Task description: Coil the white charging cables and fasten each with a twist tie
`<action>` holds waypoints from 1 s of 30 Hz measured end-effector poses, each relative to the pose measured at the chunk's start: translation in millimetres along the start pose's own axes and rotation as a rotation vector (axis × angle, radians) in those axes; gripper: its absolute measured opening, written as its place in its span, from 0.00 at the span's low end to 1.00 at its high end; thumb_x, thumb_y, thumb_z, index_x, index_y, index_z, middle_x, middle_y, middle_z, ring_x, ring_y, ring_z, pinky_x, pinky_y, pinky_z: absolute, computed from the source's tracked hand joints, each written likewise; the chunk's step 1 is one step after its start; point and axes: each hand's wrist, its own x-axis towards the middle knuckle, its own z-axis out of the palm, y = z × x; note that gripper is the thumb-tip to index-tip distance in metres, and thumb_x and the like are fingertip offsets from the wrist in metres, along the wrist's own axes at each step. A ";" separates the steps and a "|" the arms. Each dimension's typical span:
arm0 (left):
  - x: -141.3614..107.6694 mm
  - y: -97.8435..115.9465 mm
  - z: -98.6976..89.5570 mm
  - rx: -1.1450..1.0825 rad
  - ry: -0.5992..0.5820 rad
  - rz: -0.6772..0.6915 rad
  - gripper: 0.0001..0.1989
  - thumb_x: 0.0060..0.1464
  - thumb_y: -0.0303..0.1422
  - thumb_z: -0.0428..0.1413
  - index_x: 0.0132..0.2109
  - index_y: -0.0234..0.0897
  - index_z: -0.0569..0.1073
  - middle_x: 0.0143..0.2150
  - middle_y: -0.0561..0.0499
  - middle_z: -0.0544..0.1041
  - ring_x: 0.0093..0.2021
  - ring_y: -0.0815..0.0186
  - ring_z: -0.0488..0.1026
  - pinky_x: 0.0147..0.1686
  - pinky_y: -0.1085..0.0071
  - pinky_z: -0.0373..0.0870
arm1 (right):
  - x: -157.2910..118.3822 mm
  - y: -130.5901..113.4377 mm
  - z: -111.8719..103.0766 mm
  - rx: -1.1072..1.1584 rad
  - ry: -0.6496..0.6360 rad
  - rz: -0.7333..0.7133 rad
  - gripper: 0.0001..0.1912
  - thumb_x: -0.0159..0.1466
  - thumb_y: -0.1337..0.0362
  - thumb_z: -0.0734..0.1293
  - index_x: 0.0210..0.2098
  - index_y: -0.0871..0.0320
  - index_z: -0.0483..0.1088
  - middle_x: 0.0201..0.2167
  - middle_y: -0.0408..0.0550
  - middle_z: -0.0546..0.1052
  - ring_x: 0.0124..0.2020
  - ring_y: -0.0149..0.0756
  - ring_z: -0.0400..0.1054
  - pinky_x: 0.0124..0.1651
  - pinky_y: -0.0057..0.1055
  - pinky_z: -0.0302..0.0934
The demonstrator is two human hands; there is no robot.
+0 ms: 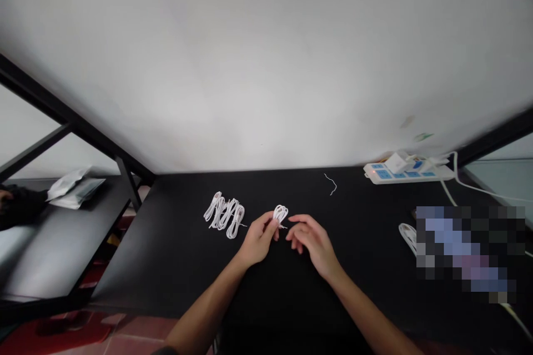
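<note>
Pinched in my left hand [259, 239] is a coiled white cable [280, 212], its loops standing up above the thumb. A thin tie end sticks out from the coil toward the right. My right hand [310, 241] is just right of the coil, fingers apart and slightly curled, holding nothing that I can see. Left of my hands, several coiled white cables [225, 214] lie side by side on the black table [175, 266]. The lower part of the held coil is hidden behind my left fingers.
A white power strip [410, 175] with plugged-in adapters sits at the back right. A white twist tie [331, 183] lies near the wall. Another white cable coil [408, 238] is beside a blurred area. Plastic packets [77, 188] rest on the left table, near a person's sleeve [23, 206].
</note>
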 end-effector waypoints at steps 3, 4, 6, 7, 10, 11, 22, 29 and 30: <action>1.7 -1.1 0.4 -0.208 -0.069 -0.144 0.21 0.63 0.49 0.55 0.43 0.33 0.75 0.25 0.56 0.66 0.25 0.71 0.63 0.29 0.74 0.61 | 5.5 -7.4 -23.4 -0.612 -0.115 -0.464 0.12 0.65 0.64 0.67 0.48 0.49 0.77 0.39 0.49 0.80 0.34 0.38 0.72 0.38 0.36 0.68; 1.7 0.0 0.8 -0.259 -0.092 -0.183 0.21 0.62 0.49 0.56 0.43 0.32 0.76 0.24 0.56 0.66 0.24 0.72 0.62 0.28 0.74 0.59 | 9.8 -11.9 -29.4 -0.749 -0.207 -0.550 0.13 0.66 0.64 0.66 0.48 0.47 0.77 0.40 0.49 0.80 0.36 0.39 0.72 0.40 0.38 0.68; 1.0 3.5 2.0 -0.306 -0.127 -0.240 0.22 0.60 0.50 0.58 0.42 0.32 0.76 0.23 0.57 0.65 0.23 0.73 0.60 0.26 0.75 0.57 | 20.3 -23.0 -36.6 -0.909 -0.377 -0.657 0.14 0.69 0.65 0.64 0.50 0.45 0.77 0.41 0.48 0.80 0.37 0.39 0.72 0.42 0.39 0.68; 0.5 5.4 2.7 -0.309 -0.137 -0.260 0.22 0.59 0.50 0.59 0.41 0.32 0.77 0.23 0.57 0.65 0.23 0.74 0.60 0.25 0.75 0.56 | 25.8 -29.0 -37.7 -0.941 -0.447 -0.696 0.14 0.70 0.66 0.63 0.50 0.45 0.77 0.41 0.48 0.80 0.37 0.39 0.72 0.41 0.38 0.67; -0.8 9.2 4.1 -0.306 -0.143 -0.304 0.22 0.56 0.50 0.62 0.38 0.32 0.77 0.22 0.57 0.65 0.22 0.74 0.60 0.24 0.75 0.55 | 39.3 -44.4 -34.5 -0.926 -0.599 -0.767 0.12 0.71 0.66 0.63 0.46 0.48 0.77 0.37 0.48 0.80 0.36 0.38 0.72 0.39 0.37 0.67; -1.1 9.7 4.3 -0.311 -0.139 -0.315 0.22 0.55 0.50 0.62 0.37 0.32 0.77 0.22 0.57 0.65 0.22 0.75 0.60 0.24 0.75 0.55 | 42.2 -47.7 -32.6 -0.915 -0.626 -0.774 0.11 0.71 0.65 0.63 0.44 0.49 0.78 0.35 0.48 0.80 0.36 0.38 0.71 0.38 0.37 0.67; 0.5 3.9 8.3 -0.384 0.018 -0.245 0.22 0.54 0.48 0.64 0.45 0.32 0.78 0.31 0.52 0.74 0.28 0.71 0.70 0.32 0.73 0.68 | 27.6 -14.9 -11.1 -0.763 -0.220 -0.607 0.11 0.68 0.63 0.64 0.32 0.53 0.76 0.31 0.49 0.76 0.30 0.37 0.68 0.35 0.37 0.65; -1.3 1.0 -6.4 0.046 0.055 0.114 0.15 0.60 0.40 0.61 0.49 0.36 0.78 0.48 0.42 0.81 0.49 0.57 0.77 0.54 0.59 0.72 | 19.5 -0.5 15.1 0.193 -0.019 0.338 0.14 0.58 0.58 0.70 0.21 0.56 0.65 0.18 0.38 0.63 0.16 0.24 0.49 0.17 0.24 0.44; -1.8 0.9 -7.9 0.084 0.048 0.138 0.13 0.60 0.39 0.61 0.48 0.36 0.79 0.47 0.43 0.81 0.49 0.57 0.78 0.53 0.59 0.72 | 19.6 -0.9 15.1 0.243 -0.058 0.387 0.14 0.58 0.59 0.69 0.21 0.57 0.64 0.18 0.38 0.62 0.16 0.23 0.48 0.16 0.23 0.43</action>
